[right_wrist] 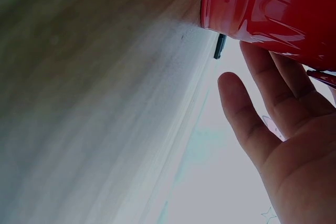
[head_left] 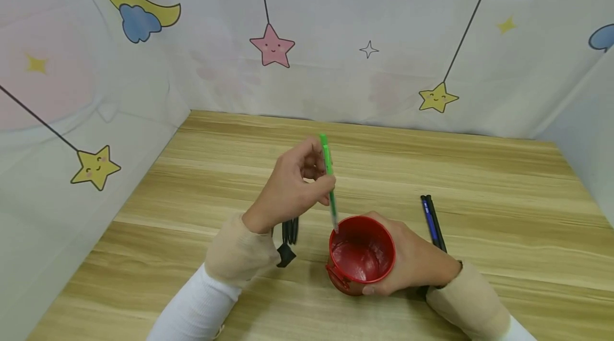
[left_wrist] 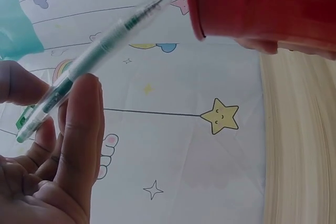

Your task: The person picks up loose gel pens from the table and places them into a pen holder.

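Observation:
In the head view my left hand [head_left: 292,184] pinches a green pen [head_left: 328,162] between thumb and fingers. The pen points downward, and its clear tip overlaps the rim of a small red bucket [head_left: 338,277]. My right hand [head_left: 414,256] holds this bucket from the right, thumb on the near side and fingers round the far side. The bucket's opening is tilted toward the camera, its inside bare. In the left wrist view the pen [left_wrist: 86,64] slants toward the bucket [left_wrist: 268,3]. Fingers of the right hand [right_wrist: 294,129] lie along the bucket [right_wrist: 283,14] in the right wrist view.
To the right of the right hand, a blue pen [head_left: 429,219] and a black pen [head_left: 435,221] lie side by side on the wooden table [head_left: 230,160]. Several thin black items [head_left: 290,230] lie beyond the left wrist, partly hidden. A printed cloth [head_left: 326,80] surrounds the table.

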The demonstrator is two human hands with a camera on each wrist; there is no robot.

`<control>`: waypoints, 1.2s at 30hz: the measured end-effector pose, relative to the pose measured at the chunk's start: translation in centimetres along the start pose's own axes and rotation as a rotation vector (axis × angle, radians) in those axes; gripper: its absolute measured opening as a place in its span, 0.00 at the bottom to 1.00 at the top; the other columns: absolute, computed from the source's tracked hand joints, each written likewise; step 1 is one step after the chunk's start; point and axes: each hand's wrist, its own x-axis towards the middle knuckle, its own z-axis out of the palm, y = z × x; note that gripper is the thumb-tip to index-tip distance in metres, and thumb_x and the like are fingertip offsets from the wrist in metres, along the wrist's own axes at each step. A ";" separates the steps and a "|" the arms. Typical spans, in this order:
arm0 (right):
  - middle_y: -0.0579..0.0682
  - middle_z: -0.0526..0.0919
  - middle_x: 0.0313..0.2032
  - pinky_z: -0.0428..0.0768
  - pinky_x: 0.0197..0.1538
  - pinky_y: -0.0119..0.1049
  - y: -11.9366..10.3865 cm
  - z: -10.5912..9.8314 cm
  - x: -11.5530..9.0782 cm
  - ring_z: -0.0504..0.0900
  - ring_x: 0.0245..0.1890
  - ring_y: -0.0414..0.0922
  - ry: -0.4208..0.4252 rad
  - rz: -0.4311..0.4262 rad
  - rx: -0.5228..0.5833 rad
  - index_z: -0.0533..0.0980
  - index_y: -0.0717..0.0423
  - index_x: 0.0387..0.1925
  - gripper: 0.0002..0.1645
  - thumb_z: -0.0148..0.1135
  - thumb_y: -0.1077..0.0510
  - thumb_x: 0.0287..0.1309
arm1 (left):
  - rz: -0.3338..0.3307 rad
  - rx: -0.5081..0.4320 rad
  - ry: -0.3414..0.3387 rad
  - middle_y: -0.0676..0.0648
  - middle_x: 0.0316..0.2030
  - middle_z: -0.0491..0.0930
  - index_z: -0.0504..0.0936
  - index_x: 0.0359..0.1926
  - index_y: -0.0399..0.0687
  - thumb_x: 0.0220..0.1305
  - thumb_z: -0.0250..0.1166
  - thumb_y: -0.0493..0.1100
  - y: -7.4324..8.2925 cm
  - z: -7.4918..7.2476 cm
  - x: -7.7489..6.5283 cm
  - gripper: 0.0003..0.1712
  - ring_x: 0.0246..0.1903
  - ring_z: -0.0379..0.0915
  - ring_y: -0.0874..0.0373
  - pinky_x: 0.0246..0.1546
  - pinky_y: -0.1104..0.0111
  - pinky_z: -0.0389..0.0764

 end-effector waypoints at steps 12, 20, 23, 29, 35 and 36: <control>0.47 0.74 0.53 0.81 0.42 0.48 0.1 0.1 -0.1 0.72 0.52 0.49 0.004 0.002 -0.057 0.62 0.49 0.60 0.51 0.77 0.50 0.32 | 0.036 0.113 -0.096 0.42 0.24 0.74 0.69 0.30 0.39 0.49 0.55 0.29 1.6 0.8 -0.3 0.06 0.24 0.75 0.53 0.23 0.62 0.82; 0.51 0.75 0.51 0.80 0.42 0.51 -2.5 0.1 0.6 0.72 0.50 0.51 0.008 0.007 -0.026 0.64 0.53 0.58 0.47 0.77 0.53 0.34 | 0.043 0.188 -0.124 0.45 0.24 0.75 0.69 0.29 0.40 0.47 0.56 0.30 1.6 0.8 -0.4 0.07 0.25 0.75 0.56 0.28 0.63 0.82; 0.54 0.75 0.50 0.80 0.41 0.52 -3.1 0.0 0.8 0.72 0.50 0.52 0.011 0.015 -0.007 0.64 0.57 0.57 0.46 0.77 0.56 0.33 | 0.044 0.197 -0.150 0.45 0.24 0.75 0.69 0.30 0.41 0.47 0.57 0.30 1.5 0.9 -0.4 0.07 0.25 0.75 0.57 0.28 0.63 0.82; 0.56 0.75 0.49 0.81 0.40 0.52 -3.5 0.0 0.9 0.72 0.49 0.51 0.014 0.023 -0.016 0.65 0.59 0.56 0.46 0.77 0.58 0.32 | 0.036 0.198 -0.188 0.46 0.22 0.76 0.69 0.30 0.40 0.47 0.58 0.29 1.4 0.9 -0.5 0.08 0.24 0.75 0.58 0.28 0.63 0.82; 0.53 0.75 0.49 0.81 0.40 0.52 -3.4 0.1 0.8 0.73 0.49 0.50 0.017 0.021 -0.041 0.65 0.57 0.56 0.46 0.77 0.56 0.32 | 0.012 0.245 -0.250 0.48 0.22 0.78 0.69 0.33 0.41 0.48 0.60 0.29 1.4 0.8 -0.6 0.11 0.25 0.76 0.59 0.27 0.64 0.82; 0.53 0.75 0.49 0.81 0.40 0.51 -3.4 0.2 0.8 0.73 0.49 0.50 0.018 0.020 -0.046 0.65 0.57 0.57 0.47 0.77 0.56 0.32 | 0.008 0.248 -0.253 0.48 0.23 0.78 0.70 0.34 0.41 0.48 0.61 0.29 1.4 0.8 -0.6 0.12 0.25 0.76 0.59 0.27 0.64 0.82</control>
